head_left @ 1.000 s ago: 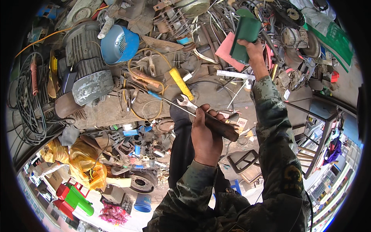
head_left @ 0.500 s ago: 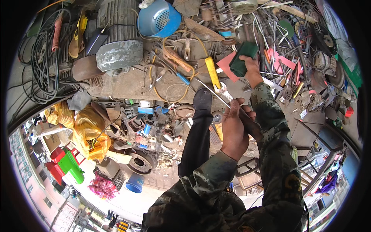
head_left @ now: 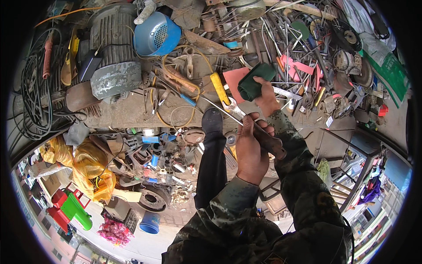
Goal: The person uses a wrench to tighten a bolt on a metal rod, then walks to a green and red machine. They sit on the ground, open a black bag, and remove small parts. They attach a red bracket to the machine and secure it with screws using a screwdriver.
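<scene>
The left hand (head_left: 250, 152) is wrapped tight around a brown handle (head_left: 271, 143), just below a wrench (head_left: 232, 107). The right hand (head_left: 267, 97) squeezes a green cloth (head_left: 254, 81) above the messy bench (head_left: 127, 112). A yellow screwdriver (head_left: 219, 87) lies beside the cloth.

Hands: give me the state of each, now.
Left hand: closed around a dark-handled tool.
Right hand: closed on a green cloth.

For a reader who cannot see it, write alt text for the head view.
A person's left hand grips a rusty tool while the right hand holds a dark green folded cloth above a workbench cluttered with metal tools, a grey motor and a blue fan cover.
</scene>
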Demonstrator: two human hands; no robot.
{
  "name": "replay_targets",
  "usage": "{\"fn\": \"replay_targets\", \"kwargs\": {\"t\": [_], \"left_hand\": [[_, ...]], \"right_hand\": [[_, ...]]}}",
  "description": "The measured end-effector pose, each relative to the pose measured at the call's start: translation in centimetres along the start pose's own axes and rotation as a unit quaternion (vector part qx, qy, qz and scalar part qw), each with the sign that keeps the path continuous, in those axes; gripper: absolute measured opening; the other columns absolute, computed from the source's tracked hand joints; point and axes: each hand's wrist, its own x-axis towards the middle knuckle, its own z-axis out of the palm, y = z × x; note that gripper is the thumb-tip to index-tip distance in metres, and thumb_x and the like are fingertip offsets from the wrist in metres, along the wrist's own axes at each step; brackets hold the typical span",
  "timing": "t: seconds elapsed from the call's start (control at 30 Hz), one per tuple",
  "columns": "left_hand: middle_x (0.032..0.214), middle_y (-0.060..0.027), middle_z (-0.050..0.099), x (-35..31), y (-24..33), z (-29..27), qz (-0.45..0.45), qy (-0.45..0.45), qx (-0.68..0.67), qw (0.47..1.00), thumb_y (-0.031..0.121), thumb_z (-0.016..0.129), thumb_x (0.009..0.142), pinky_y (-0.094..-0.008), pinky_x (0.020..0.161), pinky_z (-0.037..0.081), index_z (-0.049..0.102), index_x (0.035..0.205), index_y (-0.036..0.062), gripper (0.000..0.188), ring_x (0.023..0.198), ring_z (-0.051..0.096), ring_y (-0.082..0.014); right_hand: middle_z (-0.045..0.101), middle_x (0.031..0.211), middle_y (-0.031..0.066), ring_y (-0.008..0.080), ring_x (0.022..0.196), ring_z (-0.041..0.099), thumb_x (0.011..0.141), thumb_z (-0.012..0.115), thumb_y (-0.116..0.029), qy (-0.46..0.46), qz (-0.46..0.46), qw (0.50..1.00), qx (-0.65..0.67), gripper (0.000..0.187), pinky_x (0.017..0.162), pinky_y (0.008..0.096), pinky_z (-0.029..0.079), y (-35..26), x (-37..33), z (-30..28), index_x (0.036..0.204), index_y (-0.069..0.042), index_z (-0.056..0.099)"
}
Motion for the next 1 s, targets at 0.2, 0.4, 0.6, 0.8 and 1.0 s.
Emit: {"fn": "replay_targets", "kwargs": {"t": [0.2,0.4,0.6,0.8,1.0], "left_hand": [[0.095,-0.0047,0.058,0.3,-0.4,-0.4,0.011,0.014,0.035,0.999,0.036,0.049,0.109,-0.0441,0.082,0.054,0.054,0.12,0.0089,0.03,0.088,0.061,-0.0238],[0.093,-0.0048,0.06,0.2,0.2,-0.5,0.054,0.008,0.049,0.997,0.036,0.048,0.109,-0.0502,0.072,0.058,0.055,0.12,0.0095,0.029,0.084,0.063,-0.0227],[0.093,-0.0027,0.059,-0.3,-0.1,-0.2,0.045,-0.03,0.066,0.996,0.035,0.047,0.11,-0.0417,0.085,0.053,0.056,0.115,0.0104,0.026,0.087,0.06,-0.0204],[0.093,-0.002,0.059,0.1,-1.9,-0.5,0.03,-0.014,0.106,0.994,0.035,0.046,0.111,-0.0424,0.085,0.052,0.056,0.116,0.0099,0.028,0.087,0.06,-0.0197],[0.091,-0.0064,0.06,0.2,-3.3,-1.4,0.019,-0.019,0.116,0.993,0.033,0.05,0.11,-0.0402,0.079,0.054,0.056,0.117,0.0064,0.028,0.082,0.062,-0.0223]], "right_hand": [[0.07,0.104,0.0104,0.0281,0.088,0.07,0.094,0.066,-0.018,0.02,-0.009,0.996,0.085,0.024,0.078,0.0409,0.06,4.4,1.4,4.6,0.114,-0.005,0.064],[0.067,0.116,0.0091,0.0264,0.098,0.064,0.104,0.053,-0.042,0.049,0.117,0.98,-0.152,0.038,0.091,0.0458,0.053,5.3,2.0,7.8,0.126,-0.012,0.058],[0.068,0.093,0.0053,0.0199,0.078,0.066,0.101,0.059,-0.034,0.005,0.031,0.953,-0.302,0.029,0.071,0.0354,0.054,3.6,-1.1,4.2,0.109,-0.007,0.065],[0.065,0.082,0.0043,0.0158,0.07,0.064,0.099,0.062,-0.02,-0.047,-0.011,0.948,-0.316,0.017,0.062,0.032,0.052,2.5,-3.0,-3.2,0.1,-0.003,0.063],[0.063,0.077,0.0045,0.0133,0.062,0.058,0.098,0.061,-0.015,-0.004,-0.02,0.966,-0.258,0.014,0.057,0.0297,0.049,1.7,-4.9,-10.0,0.096,-0.001,0.063]]}}
